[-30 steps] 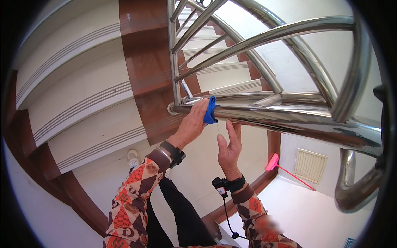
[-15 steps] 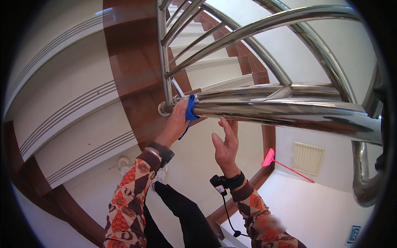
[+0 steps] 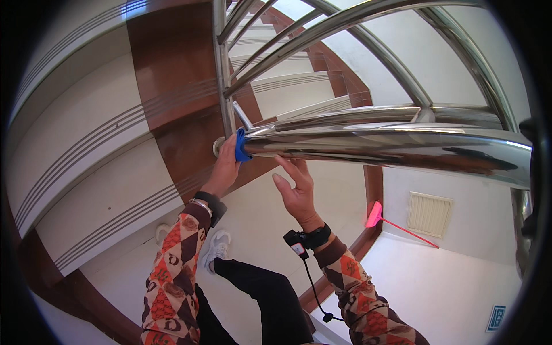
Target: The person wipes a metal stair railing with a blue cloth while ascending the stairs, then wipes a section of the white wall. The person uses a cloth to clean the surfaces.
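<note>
A thick polished steel handrail [image 3: 368, 141] runs across in front of me from the right. At its left end my left hand [image 3: 226, 168] presses a folded blue cloth [image 3: 241, 147] against the metal, fingers curled round the far side and partly hidden. My right hand [image 3: 296, 191] is just under the rail, a little to the right of the cloth. Its thumb and fingers are apart, and nothing is in it. The fingertips come up close to the rail's underside; whether they touch it I cannot tell.
White steps [image 3: 86, 115] with dark grooves climb on the left, edged by brown tiles [image 3: 178, 69]. Thinner steel bars [image 3: 322, 34] stand beyond the rail, with more stairs behind them. A pink broom [image 3: 375, 214] leans by the wall vent [image 3: 430, 214]. A cable [image 3: 313, 287] hangs from my right wrist.
Both hands sit further left in view, and the view itself has shifted. The blue cloth looks more bunched against the rail's end. One shoe shows more fully below my left hand.
</note>
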{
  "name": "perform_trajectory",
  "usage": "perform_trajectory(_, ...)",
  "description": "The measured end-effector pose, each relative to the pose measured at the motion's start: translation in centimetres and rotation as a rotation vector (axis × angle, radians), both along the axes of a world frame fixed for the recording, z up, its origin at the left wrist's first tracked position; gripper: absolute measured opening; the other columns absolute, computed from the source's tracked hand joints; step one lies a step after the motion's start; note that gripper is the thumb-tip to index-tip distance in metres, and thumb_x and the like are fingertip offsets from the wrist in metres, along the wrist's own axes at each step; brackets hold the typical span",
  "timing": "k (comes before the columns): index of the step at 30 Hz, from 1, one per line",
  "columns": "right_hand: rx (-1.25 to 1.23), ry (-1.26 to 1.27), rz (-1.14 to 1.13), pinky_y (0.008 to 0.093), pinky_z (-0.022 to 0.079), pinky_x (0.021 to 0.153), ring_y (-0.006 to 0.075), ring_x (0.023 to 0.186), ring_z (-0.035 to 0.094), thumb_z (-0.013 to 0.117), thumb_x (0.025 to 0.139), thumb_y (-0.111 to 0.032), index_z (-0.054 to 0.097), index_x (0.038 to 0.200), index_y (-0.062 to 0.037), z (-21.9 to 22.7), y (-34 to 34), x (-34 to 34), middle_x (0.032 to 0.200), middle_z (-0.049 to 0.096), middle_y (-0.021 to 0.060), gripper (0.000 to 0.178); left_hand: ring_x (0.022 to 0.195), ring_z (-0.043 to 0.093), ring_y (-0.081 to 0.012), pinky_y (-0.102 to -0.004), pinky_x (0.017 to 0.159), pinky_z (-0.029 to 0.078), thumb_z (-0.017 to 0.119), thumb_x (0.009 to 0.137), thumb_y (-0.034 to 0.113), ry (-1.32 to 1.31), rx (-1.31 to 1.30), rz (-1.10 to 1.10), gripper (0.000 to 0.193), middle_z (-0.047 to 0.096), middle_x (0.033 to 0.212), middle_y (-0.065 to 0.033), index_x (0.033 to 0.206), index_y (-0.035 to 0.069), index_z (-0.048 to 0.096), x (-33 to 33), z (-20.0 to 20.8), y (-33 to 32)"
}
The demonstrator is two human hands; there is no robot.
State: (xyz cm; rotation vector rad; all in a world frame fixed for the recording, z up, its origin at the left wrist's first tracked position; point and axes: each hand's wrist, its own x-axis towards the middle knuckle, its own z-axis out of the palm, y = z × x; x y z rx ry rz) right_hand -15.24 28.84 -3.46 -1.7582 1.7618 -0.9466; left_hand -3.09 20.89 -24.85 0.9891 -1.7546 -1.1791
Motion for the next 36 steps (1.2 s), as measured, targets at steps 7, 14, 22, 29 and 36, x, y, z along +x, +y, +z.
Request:
perform_trajectory(7,-0.004,0.014,-0.04,0.0377,0.042,0.111,0.0337,0.142,0.048,0.067,0.091,-0.004,0.06,0.14,-0.0025,4.9,0.8,1.2,0.153,0.049,0.0226,0.05,0.142,0.042,-0.0408,-0.0447,0.119,0.035,0.067,0.084,-0.007,0.072,-0.019,0.043,0.077,0.043,0.153,-0.0211,0.154,0.003,0.034,0.8,11.2,0.5)
perform_trajectory(14,-0.048,-0.076,-0.14,0.0404,0.039,0.114,0.037,0.143,0.046,0.069,0.091,-0.011,0.059,0.14,-0.0019,5.5,-0.5,0.5,0.153,0.048,0.0238,0.05,0.141,0.042,-0.0447,-0.048,0.115,0.041,0.07,0.086,0.0,0.127,-0.173,-0.009,0.081,0.041,0.152,-0.0269,0.156,-0.001,0.028,-1.1,17.9,-1.3)
perform_trajectory(22,-0.114,-0.099,-0.115,0.0392,0.04,0.114,0.0356,0.142,0.048,0.069,0.092,-0.013,0.057,0.141,-0.0018,6.0,-1.7,0.9,0.153,0.049,0.023,0.052,0.137,0.046,-0.0458,-0.0471,0.111,0.044,0.07,0.082,-0.005,0.13,-0.257,0.055,0.075,0.041,0.153,-0.0261,0.149,0.0,0.036,2.2,22.6,-2.3)
perform_trajectory(29,-0.118,-0.107,-0.126,0.0373,0.045,0.109,0.0303,0.14,0.051,0.065,0.095,-0.008,0.057,0.143,-0.0025,5.0,-2.2,1.2,0.154,0.049,0.0195,0.049,0.127,0.055,-0.0445,-0.0436,0.095,0.055,0.066,0.081,-0.008,-0.132,-0.499,0.081,0.044,0.05,0.143,-0.0246,0.122,0.002,0.055,5.0,24.0,-2.3)
perform_trajectory(36,-0.102,-0.324,-0.112,0.0381,0.051,0.095,0.0321,0.107,0.067,0.062,0.091,-0.013,0.068,0.12,0.002,2.2,-4.2,-1.6,0.125,0.068,0.0188,0.033,0.094,0.064,-0.036,-0.0469,0.08,0.052,0.062,0.09,0.013,-0.65,-0.637,0.207,0.015,0.066,0.104,-0.0167,0.101,0.006,0.068,0.1,14.4,-7.0)
